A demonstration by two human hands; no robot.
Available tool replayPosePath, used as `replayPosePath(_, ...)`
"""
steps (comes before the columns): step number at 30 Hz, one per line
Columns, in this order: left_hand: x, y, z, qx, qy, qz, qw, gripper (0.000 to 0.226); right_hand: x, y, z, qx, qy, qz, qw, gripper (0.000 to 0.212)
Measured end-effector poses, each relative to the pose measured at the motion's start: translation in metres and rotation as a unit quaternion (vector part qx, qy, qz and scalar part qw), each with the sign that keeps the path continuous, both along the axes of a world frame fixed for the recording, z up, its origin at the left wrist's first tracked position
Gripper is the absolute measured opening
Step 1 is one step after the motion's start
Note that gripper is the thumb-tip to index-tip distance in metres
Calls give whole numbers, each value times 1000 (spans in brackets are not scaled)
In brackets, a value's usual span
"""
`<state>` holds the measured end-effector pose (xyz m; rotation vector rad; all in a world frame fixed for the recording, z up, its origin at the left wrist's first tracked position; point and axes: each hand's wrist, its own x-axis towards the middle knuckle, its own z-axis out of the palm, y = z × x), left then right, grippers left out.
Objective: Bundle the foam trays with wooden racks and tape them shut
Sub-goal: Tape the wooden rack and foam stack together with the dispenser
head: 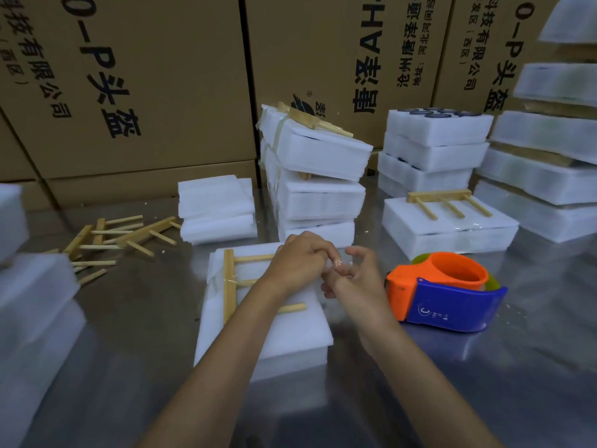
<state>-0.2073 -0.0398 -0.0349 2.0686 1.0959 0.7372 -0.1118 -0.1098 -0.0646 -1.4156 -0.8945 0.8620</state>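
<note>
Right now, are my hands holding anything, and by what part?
Neither holds a tool; the tape dispenser lies untouched. The left hand grips the right hand's fingers.

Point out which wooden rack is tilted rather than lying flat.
The wooden rack atop the leaning taped white foam bundle, centre back; other racks lie flat.

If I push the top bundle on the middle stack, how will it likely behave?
The top bundle already sits tilted on the stack, so it would probably slide off. As white foam, it likely weighs little. Its tape should hold it together.
</note>
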Motion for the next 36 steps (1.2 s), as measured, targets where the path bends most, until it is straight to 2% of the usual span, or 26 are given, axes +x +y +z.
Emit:
replayPosePath(2, 2, -3, -4, 40, 41, 15, 998, 44, -4, 3, -8, -3, 20, -23, 1000, 46)
replayPosePath(4, 4, -7, -7, 152, 143, 24, 978, 34, -8, 5, -13, -7, 59, -30, 998, 43)
replayPosePath(6, 4, -10, -8, 306, 284, 47, 907, 28, -11, 7, -16, -15, 77, -26, 997, 42)
replayPosePath(7, 4, -13, -7, 352, 346, 60, 868, 40, -11, 7, -18, -21, 76, -22, 997, 42)
replayPosePath(8, 3, -16, -5, 364, 382, 77, 846, 58, -13, 7, -20, -24, 74, -16, 997, 41)
replayPosePath(9, 1, -20, -2, 364, 392, 99, 839, 72, -14, 6, -22, -28, 66, -9, 997, 40)
replayPosePath(11, -10, -28, 5, 383, 340, 163, 843, 76, -15, 6, -25, -41, 40, 4, 998, 39)
replayPosePath(13, -34, -33, 9, 381, 185, 254, 869, 69, -14, 6, -26, -51, 27, 13, 998, 38)
replayPosePath(14, -51, -34, 11, 331, 76, 288, 895, 66, -13, 5, -27, -54, 24, 12, 998, 38)
replayPosePath(15, -70, -33, 9, 236, -32, 308, 921, 64, -13, 5, -28, -52, 12, 3, 999, 39)
replayPosePath(16, -88, -30, 5, 117, -128, 313, 934, 61, -13, 4, -30, -43, -19, -16, 999, 40)
replayPosePath(17, -105, -26, -1, 5, -188, 310, 932, 56, -14, 2, -32, -26, -59, -38, 997, 40)
replayPosePath(19, -123, -23, -13, -156, -206, 304, 917, 42, -19, -3, -33, 18, -107, -73, 991, 29)
replayPosePath(21, -121, -23, -21, -233, -194, 299, 905, 39, -19, -6, -33, 50, -96, -55, 993, 15)
replayPosePath(22, -117, -25, -23, -246, -190, 301, 902, 40, -19, -9, -33, 51, -82, -34, 995, 20)
replayPosePath(25, -109, -24, -20, -268, -209, 315, 886, 37, -19, -17, -33, 45, -80, 13, 996, 16)
replayPosePath(27, -108, -23, -18, -276, -240, 327, 871, 31, -18, -19, -35, 50, -92, 27, 994, 24)
replayPosePath(29, -107, -20, -21, -256, -251, 329, 874, 27, -18, -21, -33, 50, -88, 33, 994, 29)
replayPosePath(32, -102, -22, -14, -235, -280, 302, 881, 28, -21, -22, -31, 57, -36, 47, 997, 28)
replayPosePath(34, -107, -26, -9, -217, -308, 282, 883, 20, -24, -22, -30, 55, 11, 57, 997, 30)
replayPosePath(36, -108, -28, -3, -205, -326, 270, 883, 31, -28, -21, -27, 54, 87, 75, 992, 25)
